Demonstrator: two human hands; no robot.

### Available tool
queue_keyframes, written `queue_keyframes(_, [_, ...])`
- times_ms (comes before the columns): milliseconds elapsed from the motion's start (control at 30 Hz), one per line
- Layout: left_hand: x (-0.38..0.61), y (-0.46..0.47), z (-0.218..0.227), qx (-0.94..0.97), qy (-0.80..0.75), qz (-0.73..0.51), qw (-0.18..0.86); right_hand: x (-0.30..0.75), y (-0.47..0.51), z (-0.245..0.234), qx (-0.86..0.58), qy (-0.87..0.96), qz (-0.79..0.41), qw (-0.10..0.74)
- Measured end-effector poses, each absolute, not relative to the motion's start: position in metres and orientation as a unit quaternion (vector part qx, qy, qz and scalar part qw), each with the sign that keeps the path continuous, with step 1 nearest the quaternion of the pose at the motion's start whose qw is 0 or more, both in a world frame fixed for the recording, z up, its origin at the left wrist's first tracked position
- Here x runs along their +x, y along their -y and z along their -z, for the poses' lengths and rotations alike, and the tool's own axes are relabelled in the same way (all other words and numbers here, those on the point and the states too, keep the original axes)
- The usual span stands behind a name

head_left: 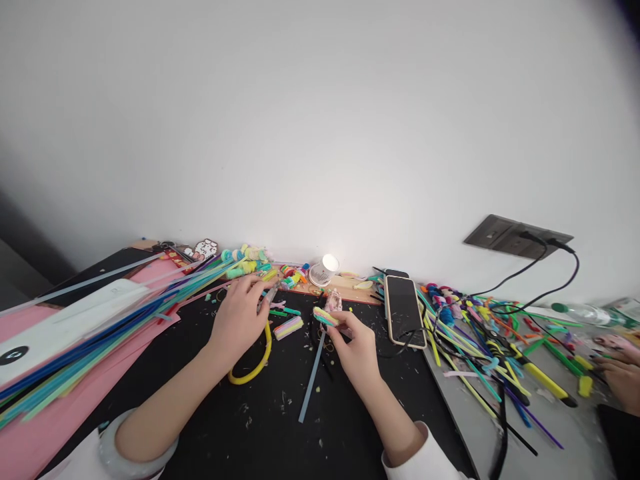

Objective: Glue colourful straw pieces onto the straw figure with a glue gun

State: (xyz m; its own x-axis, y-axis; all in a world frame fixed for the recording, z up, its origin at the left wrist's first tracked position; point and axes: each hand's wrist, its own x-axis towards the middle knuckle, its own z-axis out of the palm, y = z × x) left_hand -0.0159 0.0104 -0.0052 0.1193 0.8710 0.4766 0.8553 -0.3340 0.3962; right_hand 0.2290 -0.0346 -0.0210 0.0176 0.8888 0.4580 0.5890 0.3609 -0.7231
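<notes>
My right hand [357, 343] pinches a short striped pastel piece [325, 317] of fuzzy stems between thumb and fingers. Below it, a pale grey-blue stick [311, 383] slants down over the black mat [280, 433]. My left hand [240, 312] is curled on the far left part of the mat. A small, shiny, greyish thing [269, 297] shows between its thumb and forefinger; its kind is unclear. Under that hand a thick yellow loop [250, 379] comes out. Between the hands lies a second striped fuzzy piece [289, 327], in pink, yellow and lilac.
A lit candle in a white cup [325, 268] stands by the wall. To the right lie a phone [404, 310], yellow-and-black pliers [543, 381] and scattered fuzzy stems. Long stems [115, 340] cover pink paper [90, 433] at left. Another person's hand [620, 377] is at far right.
</notes>
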Motion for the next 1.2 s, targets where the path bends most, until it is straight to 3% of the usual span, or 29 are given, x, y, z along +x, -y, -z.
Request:
queue_keyframes(100, [-0.024,-0.014,0.01,0.736,-0.637,-0.222,-0.057,0.229,0.034,0.022,-0.547,0.68,-0.165,0.459])
queue_keyframes(200, [-0.028,-0.014,0.013,0.731,-0.656,-0.179,-0.054,0.229,0.034,0.022,-0.55,0.679,-0.168,0.456])
queue_keyframes(500, [-0.026,-0.016,0.003,0.73,-0.575,-0.367,0.048,0.227,0.035,0.018,-0.546,0.682,-0.164,0.458])
queue_keyframes(600, [-0.016,-0.012,-0.003,0.725,-0.508,-0.441,0.145,0.226,0.035,0.016,-0.544,0.692,-0.163,0.445])
queue_keyframes(767, [0.0,0.0,-0.005,0.714,-0.461,-0.445,0.282,0.224,0.035,0.014,-0.535,0.707,-0.179,0.426])
queue_keyframes(1200, [0.013,0.012,-0.002,0.744,-0.368,-0.461,0.314,0.217,0.04,0.008,-0.513,0.719,-0.238,0.404])
